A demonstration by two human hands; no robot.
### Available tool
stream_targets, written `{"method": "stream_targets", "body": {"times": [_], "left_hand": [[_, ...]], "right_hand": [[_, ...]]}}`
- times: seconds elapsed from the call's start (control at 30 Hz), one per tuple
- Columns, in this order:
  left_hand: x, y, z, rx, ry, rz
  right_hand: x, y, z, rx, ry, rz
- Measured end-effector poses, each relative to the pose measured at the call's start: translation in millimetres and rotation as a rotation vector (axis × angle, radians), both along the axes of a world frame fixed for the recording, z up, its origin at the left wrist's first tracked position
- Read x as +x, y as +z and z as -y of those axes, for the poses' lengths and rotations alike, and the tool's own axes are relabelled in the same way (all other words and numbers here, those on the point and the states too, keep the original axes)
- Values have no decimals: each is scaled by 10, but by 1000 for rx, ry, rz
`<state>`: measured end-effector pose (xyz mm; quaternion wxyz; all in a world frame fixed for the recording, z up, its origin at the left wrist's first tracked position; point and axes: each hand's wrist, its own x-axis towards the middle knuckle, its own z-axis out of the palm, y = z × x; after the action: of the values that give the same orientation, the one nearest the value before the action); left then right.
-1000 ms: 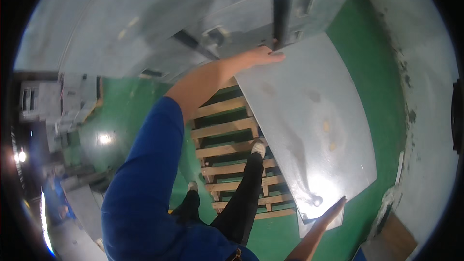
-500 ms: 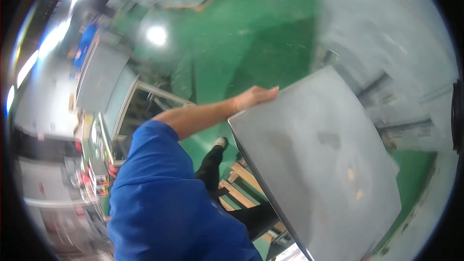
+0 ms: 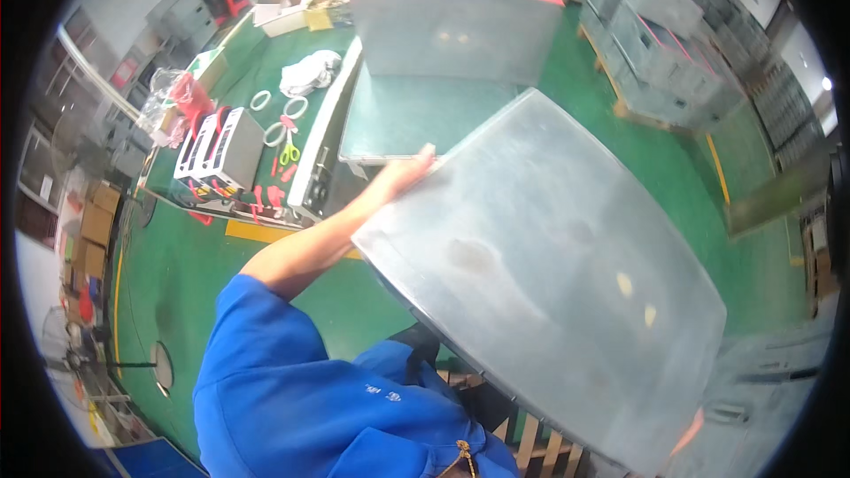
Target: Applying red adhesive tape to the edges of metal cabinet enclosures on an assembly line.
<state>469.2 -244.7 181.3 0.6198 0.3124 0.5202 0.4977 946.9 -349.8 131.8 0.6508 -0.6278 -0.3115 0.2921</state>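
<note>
one large grey metal sheet (image 3: 549, 274) is gripped at its upper left edge by the left hand (image 3: 403, 173); it has been swung from over the wooden pallet toward the metal workbench (image 3: 398, 124), so carrying seems underway. the right hand's grip cannot be told.

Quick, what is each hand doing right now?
Left hand: gripping the far edge of the metal sheet.
Right hand: mostly hidden behind the sheet's lower corner; grip cannot be told.
</note>
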Motion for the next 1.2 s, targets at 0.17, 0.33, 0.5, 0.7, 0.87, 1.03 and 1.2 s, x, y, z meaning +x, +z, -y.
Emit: {"method": "stream_targets", "body": {"times": [0.17, 0.33, 0.5, 0.7, 0.87, 1.03, 1.2], "left_hand": [[-960, 377, -39, 136, 366, 149], [-1663, 548, 36, 228, 349, 297], [-1923, 458, 8, 146, 596, 236], [-2564, -298, -293, 98, 590, 436], [-2886, -557, -893, 9, 468, 423], [-3156, -738, -1279, -111, 509, -77], [-3111, -562, -1552, -133, 330, -482]], "right_hand": [[-518, 413, -1541, 93, 365, 247], [-1349, 746, -3187, -359, 1026, -549], [-2022, 665, -4122, -278, 1181, -281], [-2282, 693, -4723, -555, 1322, -455], [-2390, 565, -5228, -591, 1322, -310], [-2655, 460, -5700, -623, 1399, -408], [-2962, 410, -5998, -631, 1361, -362]]}}
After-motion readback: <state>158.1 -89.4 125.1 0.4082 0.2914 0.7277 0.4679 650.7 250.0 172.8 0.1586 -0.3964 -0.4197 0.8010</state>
